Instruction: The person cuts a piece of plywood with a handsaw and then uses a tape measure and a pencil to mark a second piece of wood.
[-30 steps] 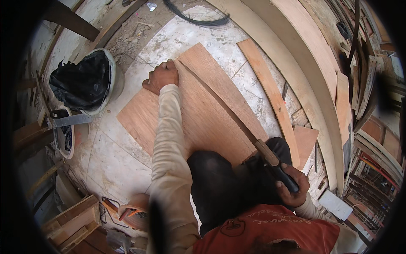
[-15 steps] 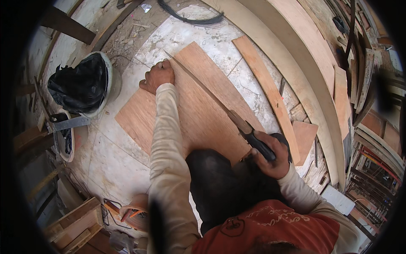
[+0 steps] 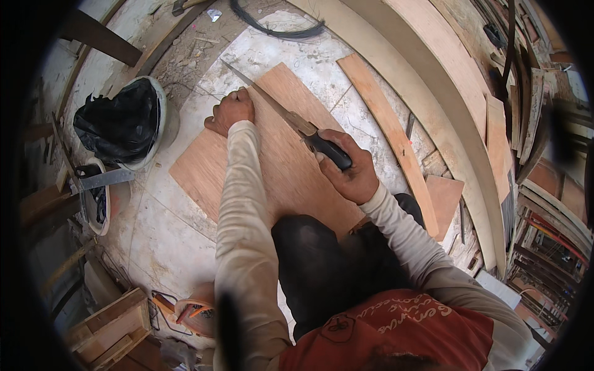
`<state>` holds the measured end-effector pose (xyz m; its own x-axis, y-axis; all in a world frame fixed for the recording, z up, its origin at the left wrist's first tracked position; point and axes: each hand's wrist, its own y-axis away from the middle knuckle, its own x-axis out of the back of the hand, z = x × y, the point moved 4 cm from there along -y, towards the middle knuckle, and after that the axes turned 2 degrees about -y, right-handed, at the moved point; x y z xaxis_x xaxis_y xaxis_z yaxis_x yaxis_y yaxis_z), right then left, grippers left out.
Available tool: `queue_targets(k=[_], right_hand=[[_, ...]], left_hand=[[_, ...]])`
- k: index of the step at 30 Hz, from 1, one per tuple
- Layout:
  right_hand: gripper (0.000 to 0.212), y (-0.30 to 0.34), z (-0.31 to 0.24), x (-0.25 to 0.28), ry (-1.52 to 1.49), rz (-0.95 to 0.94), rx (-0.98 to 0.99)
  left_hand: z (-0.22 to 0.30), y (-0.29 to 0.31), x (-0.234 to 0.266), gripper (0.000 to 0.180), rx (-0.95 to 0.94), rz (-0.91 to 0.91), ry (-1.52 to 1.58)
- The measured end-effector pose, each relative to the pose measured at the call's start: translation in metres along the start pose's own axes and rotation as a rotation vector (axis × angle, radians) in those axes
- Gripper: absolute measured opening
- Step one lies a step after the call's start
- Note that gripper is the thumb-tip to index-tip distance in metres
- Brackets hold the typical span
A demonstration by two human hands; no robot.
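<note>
A flat reddish-brown plywood sheet (image 3: 213,170) lies in front of me, its near end against my dark-trousered knees. At its far left edge, my left hand (image 3: 234,111) bears down with curled fingers hooked round the edge. My right hand (image 3: 354,170) is wrapped round the black handle of a handsaw (image 3: 272,102). The saw's long tapering blade runs diagonally across the sheet, and its tip reaches past the far edge near my left hand. Whether the teeth sit in a cut cannot be made out.
Left of the sheet stands a white bucket (image 3: 166,120) lined with black plastic, near a metal square (image 3: 106,180). A narrow wood strip (image 3: 393,139) and a small plywood offcut (image 3: 443,201) lie right. Long curved boards (image 3: 427,80) border that side. Dark wire (image 3: 281,29) lies beyond.
My right hand has pushed the saw forward and to the left, away from my knee, so its tip reaches farther past the edge. My left hand stays in place.
</note>
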<state>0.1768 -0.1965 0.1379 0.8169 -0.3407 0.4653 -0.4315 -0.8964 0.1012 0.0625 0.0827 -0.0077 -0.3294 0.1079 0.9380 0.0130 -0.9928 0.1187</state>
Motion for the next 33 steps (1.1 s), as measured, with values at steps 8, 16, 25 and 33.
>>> queue_targets(k=[8, 16, 25, 33], right_hand=[[0.043, 0.123, -0.063, 0.082, 0.074, -0.095, 0.170], [0.042, 0.037, -0.028, 0.019, 0.057, -0.040, 0.105], [0.042, -0.026, 0.003, -0.006, -0.041, 0.039, 0.075], [0.039, 0.116, -0.064, 0.075, 0.065, -0.069, 0.106]], left_hand=[[-0.025, 0.005, 0.015, 0.045, 0.071, -0.040, -0.053], [-0.031, 0.005, 0.004, 0.048, 0.084, -0.101, -0.035], [0.000, 0.004, -0.005, 0.044, 0.009, -0.034, -0.007], [-0.025, 0.006, 0.015, 0.048, 0.062, -0.088, -0.054]])
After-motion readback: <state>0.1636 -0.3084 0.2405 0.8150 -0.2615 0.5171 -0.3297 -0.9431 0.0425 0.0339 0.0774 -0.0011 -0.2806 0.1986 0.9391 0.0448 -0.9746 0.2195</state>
